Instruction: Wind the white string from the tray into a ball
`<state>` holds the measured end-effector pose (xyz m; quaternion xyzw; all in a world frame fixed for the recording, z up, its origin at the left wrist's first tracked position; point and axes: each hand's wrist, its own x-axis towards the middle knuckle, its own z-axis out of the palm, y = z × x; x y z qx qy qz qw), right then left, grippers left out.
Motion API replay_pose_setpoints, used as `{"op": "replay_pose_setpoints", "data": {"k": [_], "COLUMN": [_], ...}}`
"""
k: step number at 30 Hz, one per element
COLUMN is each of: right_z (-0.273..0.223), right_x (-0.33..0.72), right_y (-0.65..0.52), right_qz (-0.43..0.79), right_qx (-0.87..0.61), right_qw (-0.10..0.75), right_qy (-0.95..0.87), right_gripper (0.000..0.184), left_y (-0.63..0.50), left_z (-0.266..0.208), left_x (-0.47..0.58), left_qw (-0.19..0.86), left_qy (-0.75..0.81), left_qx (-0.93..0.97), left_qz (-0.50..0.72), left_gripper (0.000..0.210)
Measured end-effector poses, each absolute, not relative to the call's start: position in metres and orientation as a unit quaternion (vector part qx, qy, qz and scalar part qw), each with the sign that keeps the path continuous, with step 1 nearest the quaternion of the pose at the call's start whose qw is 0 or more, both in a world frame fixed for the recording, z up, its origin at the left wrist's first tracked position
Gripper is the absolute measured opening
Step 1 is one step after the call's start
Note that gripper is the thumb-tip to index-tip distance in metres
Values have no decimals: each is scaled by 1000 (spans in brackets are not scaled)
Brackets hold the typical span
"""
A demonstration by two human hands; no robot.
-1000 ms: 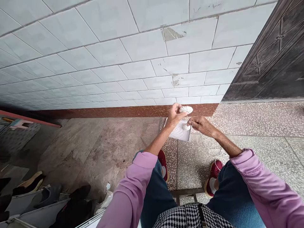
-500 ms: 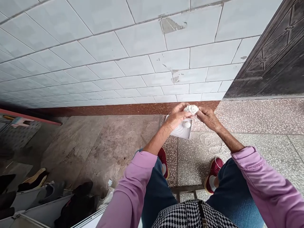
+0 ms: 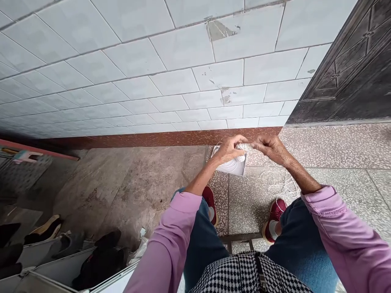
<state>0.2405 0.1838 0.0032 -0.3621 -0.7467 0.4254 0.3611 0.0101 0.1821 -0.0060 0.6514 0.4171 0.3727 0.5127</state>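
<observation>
A small white coil of cord or knotted cordwork [image 3: 243,146] sits in my left hand [image 3: 227,151], its fingers and thumb closed round the left side. My right hand [image 3: 273,149] is just to the right, with thumb and forefinger pinched close to the piece's edge. What lies in that pinch is too small to make out. Loose white cord [image 3: 282,184] lies in tangled loops on the floor below my right hand. Under my left hand is a shallow white tray [image 3: 235,169], partly hidden, with another round white piece [image 3: 241,158] in it.
A white tiled wall [image 3: 183,81] with a red-brown base stands in front. A dark door [image 3: 351,77] is at the right. My red shoes [image 3: 276,211] flank the floor before me. A rack with dark shoes [image 3: 100,260] is at the lower left.
My right hand has drawn slightly right, away from the white piece. The piece has tipped and dropped a little in my left hand. The cord loops on the floor have shifted.
</observation>
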Motion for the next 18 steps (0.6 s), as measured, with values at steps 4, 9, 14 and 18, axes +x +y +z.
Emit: {"op": "replay_pose_setpoints", "data": {"k": [4, 9, 14, 18], "right_z": [6, -2, -4, -11], "right_x": [246, 237, 246, 283], "right_y": [188, 190, 200, 210], "right_qz": [522, 642, 637, 616], "right_qx": [-354, -340, -360, -396], "right_qw": [382, 370, 360, 321], "right_qy": [-676, -580, -578, -600], "right_gripper": [61, 58, 52, 47], "left_y": [175, 173, 182, 185], "left_z": [1, 13, 28, 42], "left_x": [10, 9, -6, -20], "left_qw": [664, 734, 711, 685], "left_qy": [326, 300, 286, 295], "left_qx": [586, 414, 300, 204], "left_qz": [331, 447, 568, 634], "left_gripper": [44, 54, 50, 44]}}
